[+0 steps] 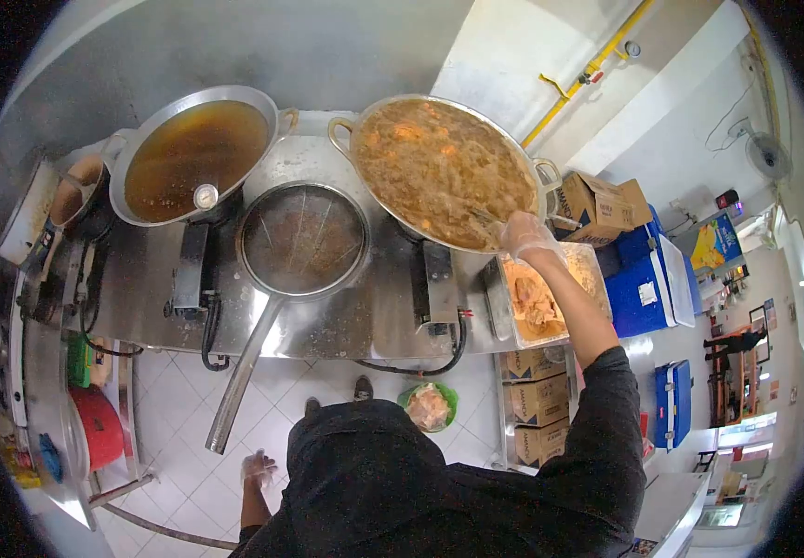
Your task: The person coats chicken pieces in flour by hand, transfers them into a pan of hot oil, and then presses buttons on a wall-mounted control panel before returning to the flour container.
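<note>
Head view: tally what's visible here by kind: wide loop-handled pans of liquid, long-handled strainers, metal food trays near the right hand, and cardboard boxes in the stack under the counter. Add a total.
Wide pans: 2
Long-handled strainer: 1
Metal food tray: 1
Stacked cardboard boxes: 3
Total: 7

Smooth grey wall (pixel 327 42) behind the long stainless-steel counter (pixel 355 325); off-white wall (pixel 504 46) next to it carries a yellow metal pipe (pixel 549 121). Floor: white square tiles (pixel 179 395), visible grout lines. Round, pale caged fan (pixel 767 155) on the right-hand wall. Far right: bright rectangular window (pixel 744 434), brown wooden furniture (pixel 749 395), details too small.
</note>
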A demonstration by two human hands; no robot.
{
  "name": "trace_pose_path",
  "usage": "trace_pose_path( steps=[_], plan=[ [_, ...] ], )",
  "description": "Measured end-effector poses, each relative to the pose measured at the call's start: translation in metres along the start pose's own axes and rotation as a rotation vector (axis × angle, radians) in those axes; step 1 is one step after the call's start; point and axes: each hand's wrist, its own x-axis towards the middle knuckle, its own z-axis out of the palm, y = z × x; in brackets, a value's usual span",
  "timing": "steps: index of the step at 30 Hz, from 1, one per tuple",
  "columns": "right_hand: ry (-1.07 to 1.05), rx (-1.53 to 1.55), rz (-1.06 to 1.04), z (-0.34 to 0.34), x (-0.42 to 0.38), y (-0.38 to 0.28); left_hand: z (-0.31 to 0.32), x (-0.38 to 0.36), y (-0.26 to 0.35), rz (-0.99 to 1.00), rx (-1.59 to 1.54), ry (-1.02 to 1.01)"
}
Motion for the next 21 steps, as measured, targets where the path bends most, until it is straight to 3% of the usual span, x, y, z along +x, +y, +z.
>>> trace_pose_path(
  steps=[1, 4, 10, 15, 18, 21],
  plan=[
    [0.009, 0.005, 0.026, 0.001, -0.002, 0.000, -0.005, -0.002, -0.002, 0.160, 0.264, -0.070],
    [0.023, 0.021, 0.076, -0.004, -0.001, -0.006, -0.007, -0.012, -0.008, 0.334, 0.524, -0.109],
    [0.009, 0.028, 0.081, 0.024, 0.014, 0.001, 0.007, -0.026, -0.006, 0.028, 0.155, -0.039],
    [0.066, 0.090, 0.163, 0.020, -0.017, 0.003, 0.016, -0.032, -0.003, -0.135, -0.267, 0.032],
    [0.162, 0.112, 0.225, 0.028, -0.031, 0.009, 0.011, -0.028, 0.001, -0.101, -0.081, -0.025],
    [0.122, 0.133, 0.214, 0.015, -0.058, 0.010, 0.007, -0.027, 0.004, -0.012, 0.118, -0.063]
  ],
)
